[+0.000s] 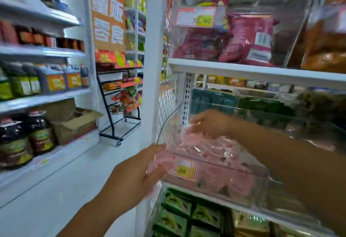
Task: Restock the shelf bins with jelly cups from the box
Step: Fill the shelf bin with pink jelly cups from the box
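Observation:
A clear plastic shelf bin (234, 178) on the middle shelf holds several pink jelly cups (211, 148). My left hand (136, 173) is at the bin's front left corner and grips a pink jelly cup (161, 161) against the bin's outer face. My right hand (211, 124) reaches over the bin's rim from the right and holds another pink jelly cup (191, 133) just above the pile. The picture is blurred by motion, so the finger positions are hard to read. The supply box is not in view near my hands.
A price tag (184, 168) sticks on the bin's front. A white upright post (152, 68) stands left of the bin. Red snack bags (249, 38) fill the bin above, green packs (177, 216) the shelf below. An open cardboard box (74, 122) sits across the aisle.

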Demonstrator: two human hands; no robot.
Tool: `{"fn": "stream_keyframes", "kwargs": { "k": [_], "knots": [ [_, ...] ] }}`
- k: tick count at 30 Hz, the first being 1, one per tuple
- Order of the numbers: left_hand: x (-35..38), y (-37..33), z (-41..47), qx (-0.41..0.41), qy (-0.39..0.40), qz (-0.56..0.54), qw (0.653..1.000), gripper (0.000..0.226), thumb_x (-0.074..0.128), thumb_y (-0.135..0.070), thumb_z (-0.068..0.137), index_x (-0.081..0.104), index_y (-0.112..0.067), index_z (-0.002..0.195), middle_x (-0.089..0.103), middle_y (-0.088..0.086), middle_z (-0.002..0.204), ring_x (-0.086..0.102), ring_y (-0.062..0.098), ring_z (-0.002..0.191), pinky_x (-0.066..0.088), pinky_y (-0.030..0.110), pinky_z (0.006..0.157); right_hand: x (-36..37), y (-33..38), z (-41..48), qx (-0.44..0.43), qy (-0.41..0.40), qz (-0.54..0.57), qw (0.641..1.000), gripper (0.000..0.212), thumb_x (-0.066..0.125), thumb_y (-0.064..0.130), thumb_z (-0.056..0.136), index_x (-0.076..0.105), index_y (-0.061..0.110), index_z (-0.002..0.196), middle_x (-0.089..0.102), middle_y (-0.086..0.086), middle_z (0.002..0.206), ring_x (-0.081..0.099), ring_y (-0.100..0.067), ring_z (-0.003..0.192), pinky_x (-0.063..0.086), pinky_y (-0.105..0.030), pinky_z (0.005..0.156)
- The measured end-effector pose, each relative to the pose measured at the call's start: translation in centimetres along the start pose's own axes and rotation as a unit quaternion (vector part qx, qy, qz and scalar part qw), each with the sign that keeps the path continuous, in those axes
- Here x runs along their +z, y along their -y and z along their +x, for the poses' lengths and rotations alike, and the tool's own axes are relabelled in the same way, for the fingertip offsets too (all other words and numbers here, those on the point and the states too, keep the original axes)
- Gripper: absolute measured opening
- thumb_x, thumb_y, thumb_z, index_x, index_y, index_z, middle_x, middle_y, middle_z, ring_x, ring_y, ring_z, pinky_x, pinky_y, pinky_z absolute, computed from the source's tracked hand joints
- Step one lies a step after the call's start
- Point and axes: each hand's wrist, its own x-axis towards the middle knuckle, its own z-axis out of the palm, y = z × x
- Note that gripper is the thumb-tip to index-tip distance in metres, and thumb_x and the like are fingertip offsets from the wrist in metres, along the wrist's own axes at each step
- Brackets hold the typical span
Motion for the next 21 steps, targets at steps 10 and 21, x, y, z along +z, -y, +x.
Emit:
{"fn": "stream_keyframes", "kwargs": {
  "k": [10, 21],
  "knots": [
    [0.2, 1.3, 0.2, 0.010, 0.020, -0.026, 0.999, 0.042, 0.047, -0.064, 0.084, 0.038, -0.062, 0.125, 0.055, -0.034, 0.079, 0.052, 0.002, 0.060, 0.037, 0.011, 0.057, 3.9, 0.7, 6.3, 0.117, 0.145, 0.003, 0.983, 0.040, 0.066, 0.036, 0.089, 0.064, 0.003, 0.113, 0.066, -0.013, 0.107, 0.060, -0.024, 0.074, 0.049, -0.029, 0.062],
    [0.6, 1.1, 0.1, -0.001, 0.008, -0.054, 0.999, 0.052, 0.040, -0.072, 0.078, 0.037, -0.059, 0.128, 0.054, -0.043, 0.095, 0.058, -0.005, 0.079, 0.041, 0.013, 0.070, 3.7, -1.0, 4.7, 0.106, 0.166, 0.022, 0.980, 0.048, 0.060, 0.053, 0.088, 0.064, 0.006, 0.098, 0.060, -0.003, 0.076, 0.058, -0.017, 0.064, 0.052, -0.028, 0.065]
  ]
}}
